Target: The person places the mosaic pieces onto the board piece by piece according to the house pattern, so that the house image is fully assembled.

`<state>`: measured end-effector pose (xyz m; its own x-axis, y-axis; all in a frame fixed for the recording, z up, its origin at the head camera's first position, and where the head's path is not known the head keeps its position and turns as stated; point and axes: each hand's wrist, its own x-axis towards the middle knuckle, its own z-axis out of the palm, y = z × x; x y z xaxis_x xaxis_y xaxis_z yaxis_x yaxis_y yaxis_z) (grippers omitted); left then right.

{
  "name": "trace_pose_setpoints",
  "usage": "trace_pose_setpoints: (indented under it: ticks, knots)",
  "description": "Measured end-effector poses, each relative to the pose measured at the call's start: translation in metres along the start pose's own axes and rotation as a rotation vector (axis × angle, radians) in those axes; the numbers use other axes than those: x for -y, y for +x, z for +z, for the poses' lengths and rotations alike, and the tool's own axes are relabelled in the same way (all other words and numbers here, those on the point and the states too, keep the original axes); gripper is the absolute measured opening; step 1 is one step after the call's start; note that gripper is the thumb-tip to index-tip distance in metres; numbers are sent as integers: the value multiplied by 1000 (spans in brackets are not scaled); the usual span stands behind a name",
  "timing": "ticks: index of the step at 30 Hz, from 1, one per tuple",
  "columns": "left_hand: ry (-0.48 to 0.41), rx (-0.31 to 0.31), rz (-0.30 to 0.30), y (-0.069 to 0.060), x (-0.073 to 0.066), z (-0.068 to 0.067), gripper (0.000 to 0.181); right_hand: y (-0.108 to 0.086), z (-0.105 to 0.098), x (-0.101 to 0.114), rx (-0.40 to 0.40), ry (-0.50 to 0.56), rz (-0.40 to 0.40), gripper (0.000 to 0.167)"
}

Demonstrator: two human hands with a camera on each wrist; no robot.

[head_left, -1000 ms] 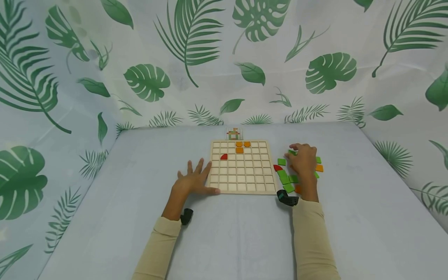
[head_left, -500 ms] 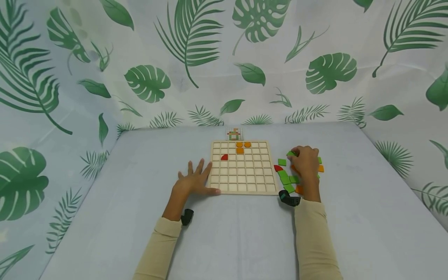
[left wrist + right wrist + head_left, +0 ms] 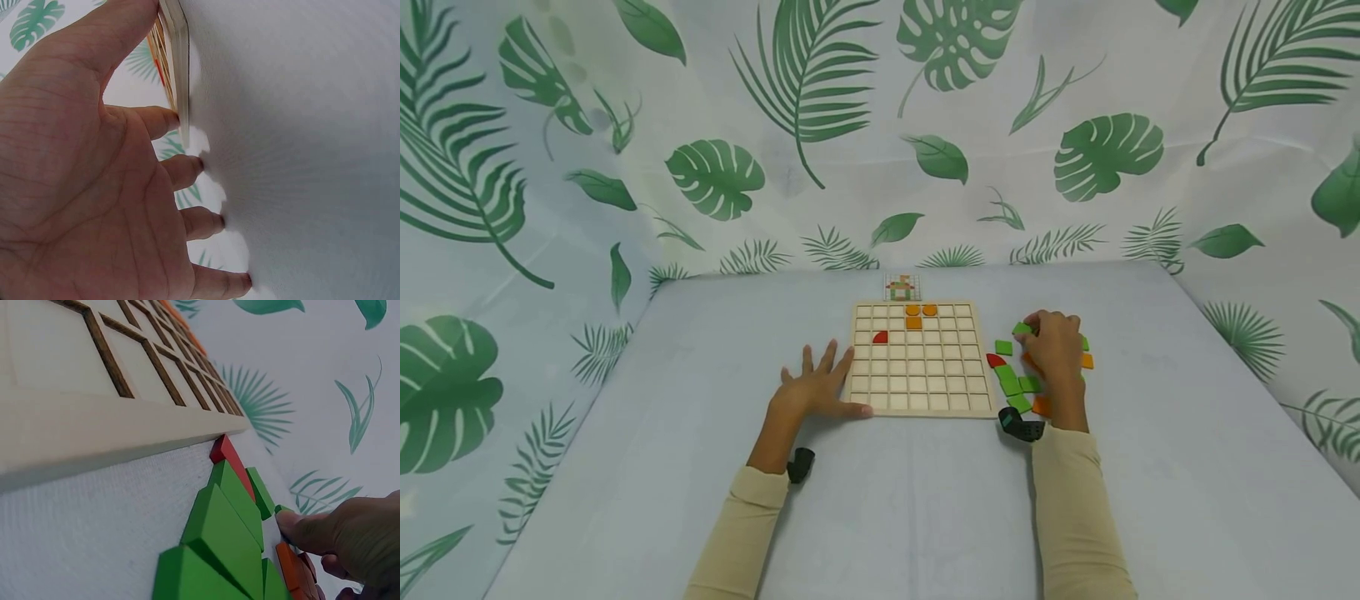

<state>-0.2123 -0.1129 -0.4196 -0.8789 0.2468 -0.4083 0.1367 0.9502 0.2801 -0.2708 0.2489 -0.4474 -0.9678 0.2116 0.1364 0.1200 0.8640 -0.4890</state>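
Note:
A square wooden grid board (image 3: 917, 411) lies on the table in the head view, with a red quarter-round tile (image 3: 881, 337) and a few orange tiles (image 3: 913, 322) in its cells. At its front left corner, my left hand (image 3: 812, 392) spreads its fingers, the thumb and forefinger touching the board's edges. My right hand (image 3: 1054, 346) is over the loose tiles at right, pinching a green tile (image 3: 1021, 328) between thumb and fingers. In the right wrist view the thumb (image 3: 303, 528) covers most of that tile.
Loose green tiles (image 3: 1008, 381), a red tile (image 3: 996, 360) and orange tiles (image 3: 1041, 406) lie close to the board's right side, some under the right hand. A small pattern card (image 3: 902, 287) lies behind the board. A leaf-printed cloth (image 3: 850, 167) stands at the back.
My right hand has shifted slightly toward me and right, its thumb and fingers closing at the green tile. The left hand stays in place.

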Motion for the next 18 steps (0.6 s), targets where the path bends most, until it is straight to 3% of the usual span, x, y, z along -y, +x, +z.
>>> trace_pose_setpoints:
  ticks: [11,18]
  knots:
    - [5,-7,2,-2,-1,-2,107,2,5,-1,10,-74,-28,31]
    - [5,-14,6,-1,-1,0,107,3,8,2,-11,12,-138,29]
